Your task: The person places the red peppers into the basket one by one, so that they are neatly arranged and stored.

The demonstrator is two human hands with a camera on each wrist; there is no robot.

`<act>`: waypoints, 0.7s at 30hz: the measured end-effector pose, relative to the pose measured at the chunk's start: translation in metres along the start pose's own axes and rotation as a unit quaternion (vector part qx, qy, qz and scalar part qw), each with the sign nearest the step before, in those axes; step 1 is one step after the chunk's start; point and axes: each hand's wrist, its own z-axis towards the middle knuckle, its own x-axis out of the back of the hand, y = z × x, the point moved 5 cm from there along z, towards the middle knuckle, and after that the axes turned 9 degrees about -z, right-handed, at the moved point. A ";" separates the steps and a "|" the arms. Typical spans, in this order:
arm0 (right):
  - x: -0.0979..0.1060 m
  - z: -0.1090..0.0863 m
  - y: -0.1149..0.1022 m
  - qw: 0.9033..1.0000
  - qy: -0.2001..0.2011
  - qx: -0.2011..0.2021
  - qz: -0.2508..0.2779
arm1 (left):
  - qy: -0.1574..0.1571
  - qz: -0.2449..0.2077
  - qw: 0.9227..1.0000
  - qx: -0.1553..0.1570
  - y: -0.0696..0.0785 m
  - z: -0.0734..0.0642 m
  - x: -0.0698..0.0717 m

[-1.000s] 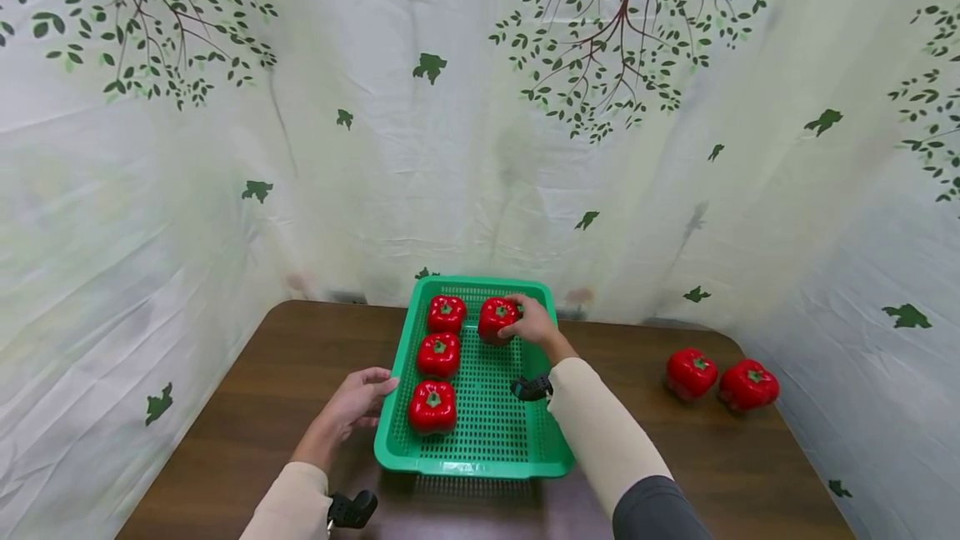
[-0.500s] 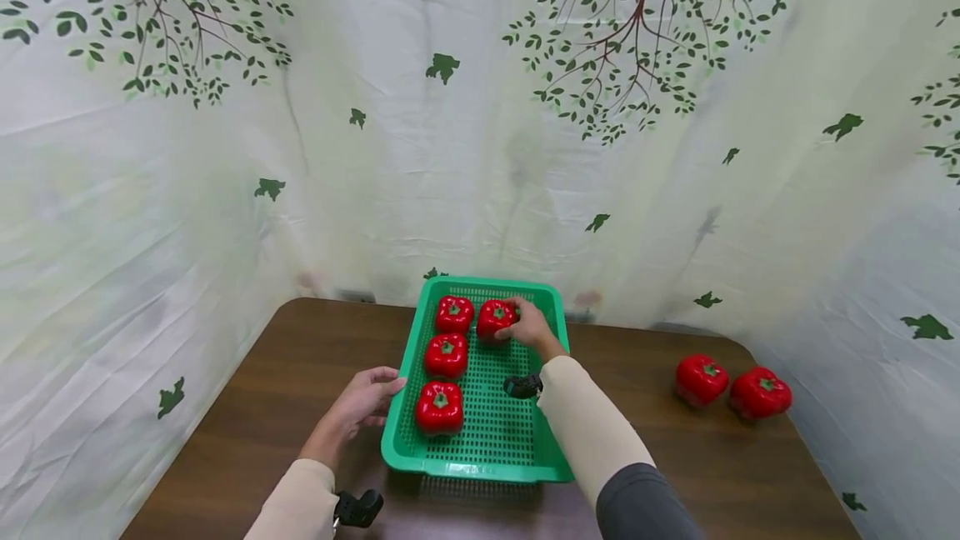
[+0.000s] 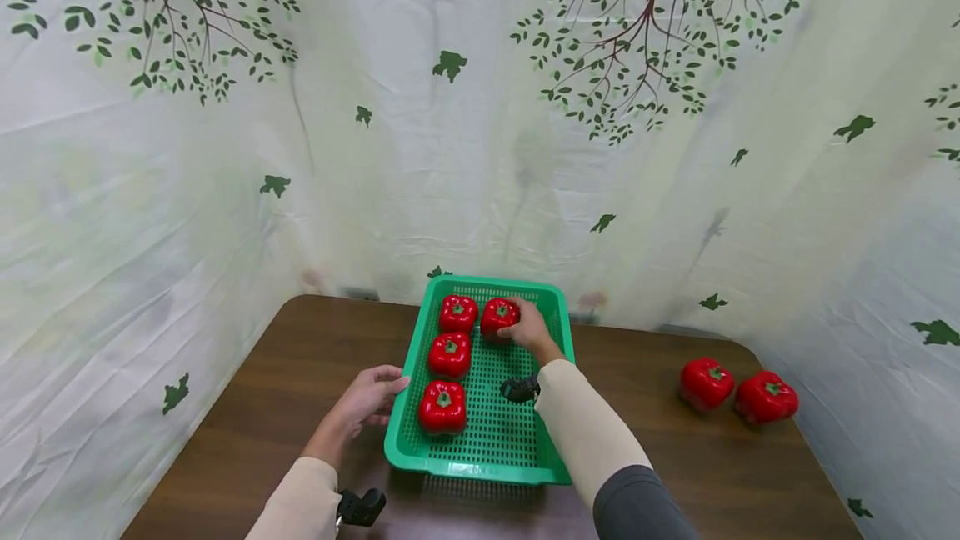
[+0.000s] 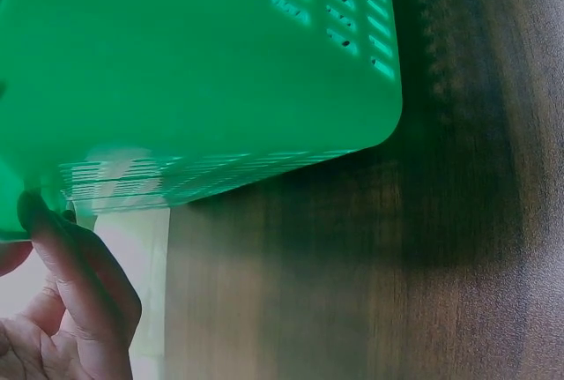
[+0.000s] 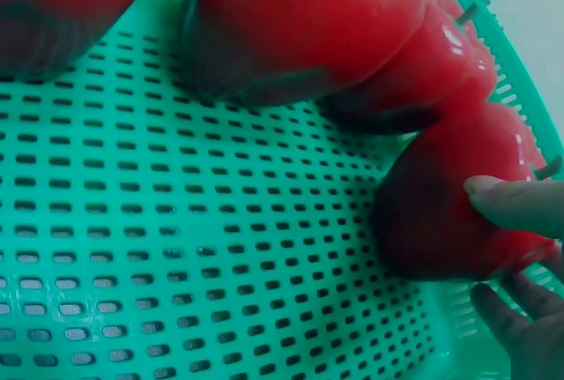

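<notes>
A green plastic basket (image 3: pixel 480 470) with slotted walls and floor stands on the table. My left hand (image 3: pixel 367 398) holds its left rim; in the left wrist view the fingers (image 4: pixel 84 279) pinch the rim at the basket's corner. Three red bell peppers line the basket's left side: a front one (image 3: pixel 442 408), a middle one (image 3: pixel 450 356) and a back one (image 3: pixel 458 313). Beside the back one, my right hand (image 3: pixel 531 330) grips another red bell pepper (image 3: pixel 497 319). The right wrist view shows this pepper (image 5: pixel 449 204) low at the basket floor, thumb on its near side.
Two more red bell peppers, one left (image 3: pixel 706 383) and one right (image 3: pixel 767 397), lie on the brown wooden table (image 3: pixel 645 394) near its right edge. A pale cloth (image 3: pixel 480 165) printed with leaves hangs behind and around the table.
The right hand has shifted its bell pepper slightly left, nearer to the back pepper. The left hand keeps its hold on the rim. The head view has turned a little.
</notes>
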 end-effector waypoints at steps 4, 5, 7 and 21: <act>0.001 0.000 0.001 1.000 -0.002 -0.001 0.005 | -0.002 0.001 1.000 0.002 0.001 0.001 -0.002; 0.002 0.000 0.002 1.000 -0.004 -0.001 0.006 | -0.002 0.002 1.000 0.003 0.001 0.001 -0.002; 0.002 -0.001 0.003 1.000 -0.008 -0.001 0.006 | -0.001 0.005 1.000 0.004 0.000 0.001 -0.003; 0.015 -0.012 -0.004 0.999 -0.028 -0.003 0.021 | -0.006 0.005 1.000 0.001 0.000 0.004 -0.001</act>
